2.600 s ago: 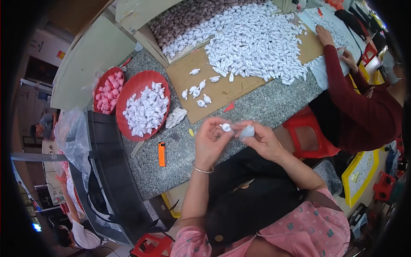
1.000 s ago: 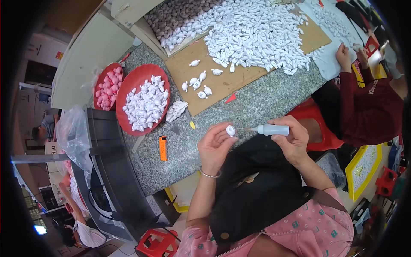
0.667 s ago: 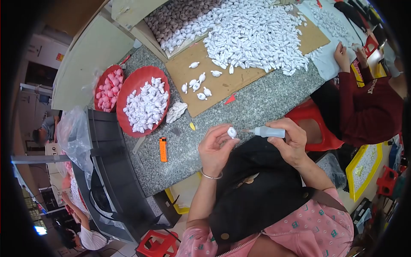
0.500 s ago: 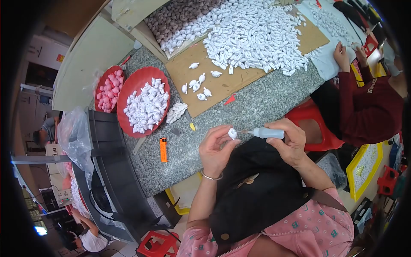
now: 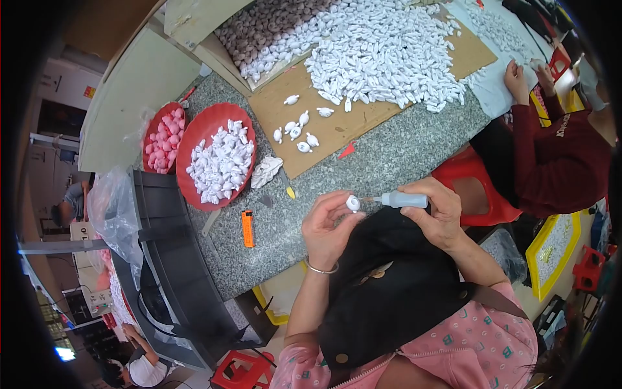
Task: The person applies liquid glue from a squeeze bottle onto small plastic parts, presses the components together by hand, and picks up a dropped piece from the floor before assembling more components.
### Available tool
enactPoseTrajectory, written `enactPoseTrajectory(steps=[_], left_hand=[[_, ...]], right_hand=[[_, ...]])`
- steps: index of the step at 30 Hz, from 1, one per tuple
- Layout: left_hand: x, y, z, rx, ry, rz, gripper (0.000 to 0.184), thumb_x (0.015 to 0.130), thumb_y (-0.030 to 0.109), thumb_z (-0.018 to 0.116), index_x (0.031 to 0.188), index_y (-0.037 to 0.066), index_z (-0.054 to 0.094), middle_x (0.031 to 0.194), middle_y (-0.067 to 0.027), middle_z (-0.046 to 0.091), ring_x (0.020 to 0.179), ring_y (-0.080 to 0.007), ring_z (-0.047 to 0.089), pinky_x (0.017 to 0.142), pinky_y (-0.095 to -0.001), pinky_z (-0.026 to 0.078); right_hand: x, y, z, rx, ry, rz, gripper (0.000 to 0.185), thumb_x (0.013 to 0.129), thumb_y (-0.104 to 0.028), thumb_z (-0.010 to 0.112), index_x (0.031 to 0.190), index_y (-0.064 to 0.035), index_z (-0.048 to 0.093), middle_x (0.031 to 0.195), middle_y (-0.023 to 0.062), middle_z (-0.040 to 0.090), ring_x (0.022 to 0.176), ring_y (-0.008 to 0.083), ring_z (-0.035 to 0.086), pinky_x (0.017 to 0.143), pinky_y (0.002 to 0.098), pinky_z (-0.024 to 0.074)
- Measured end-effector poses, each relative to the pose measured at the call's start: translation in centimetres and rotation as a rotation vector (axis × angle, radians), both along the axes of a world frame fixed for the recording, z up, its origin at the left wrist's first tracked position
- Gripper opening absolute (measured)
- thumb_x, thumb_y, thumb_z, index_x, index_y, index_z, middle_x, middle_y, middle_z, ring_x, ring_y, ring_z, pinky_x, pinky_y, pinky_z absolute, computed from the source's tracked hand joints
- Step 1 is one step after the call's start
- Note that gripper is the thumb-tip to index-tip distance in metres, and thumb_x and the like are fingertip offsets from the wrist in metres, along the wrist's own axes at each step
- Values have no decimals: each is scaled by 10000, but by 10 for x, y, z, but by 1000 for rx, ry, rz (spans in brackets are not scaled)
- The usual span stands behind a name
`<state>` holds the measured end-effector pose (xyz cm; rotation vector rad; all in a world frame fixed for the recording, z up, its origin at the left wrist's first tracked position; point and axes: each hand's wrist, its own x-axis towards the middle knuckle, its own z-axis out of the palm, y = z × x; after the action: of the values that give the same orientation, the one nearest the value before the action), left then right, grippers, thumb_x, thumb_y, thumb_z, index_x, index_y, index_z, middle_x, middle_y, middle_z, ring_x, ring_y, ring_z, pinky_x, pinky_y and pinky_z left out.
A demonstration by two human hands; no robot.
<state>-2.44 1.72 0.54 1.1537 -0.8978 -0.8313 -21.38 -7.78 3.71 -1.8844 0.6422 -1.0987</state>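
Between the thumb and fingers of my left hand (image 5: 330, 223) is a small white piece (image 5: 353, 203), its round end turned up. My right hand (image 5: 437, 211) is wrapped round a translucent squeeze bottle (image 5: 404, 200), held level. The bottle's thin tip points left and ends at or very near the white piece; whether they touch I cannot tell. Beyond my hands, several white pieces (image 5: 304, 119) lie apart on a cardboard sheet (image 5: 337, 133), below a large heap of white pieces (image 5: 389, 55).
On the left stand a red bowl of white pieces (image 5: 220, 159) and a smaller red bowl of pink pieces (image 5: 165, 139). An orange lighter (image 5: 247, 228), a crumpled white wad (image 5: 266, 171) and a red scrap (image 5: 346, 150) lie on the stone tabletop. A co-worker (image 5: 564, 155) sits at the right.
Since the earliest frame, the bottle has turned level in my right hand, which moved right, and its tip now faces the white piece. Over the last second both hands have barely moved.
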Motion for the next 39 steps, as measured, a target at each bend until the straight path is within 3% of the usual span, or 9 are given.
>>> enactPoseTrajectory(steps=[39], left_hand=[[-1,-2,-7,40,124,-40,367,734,-203,646,1070,-73,578,1181,-180,549,1025,-238,634,885,-310,560]], right_hand=[[2,-4,1,-53,10,4,291,724,-34,763,991,-15,651,897,131,686,781,241,679,670,305,517]])
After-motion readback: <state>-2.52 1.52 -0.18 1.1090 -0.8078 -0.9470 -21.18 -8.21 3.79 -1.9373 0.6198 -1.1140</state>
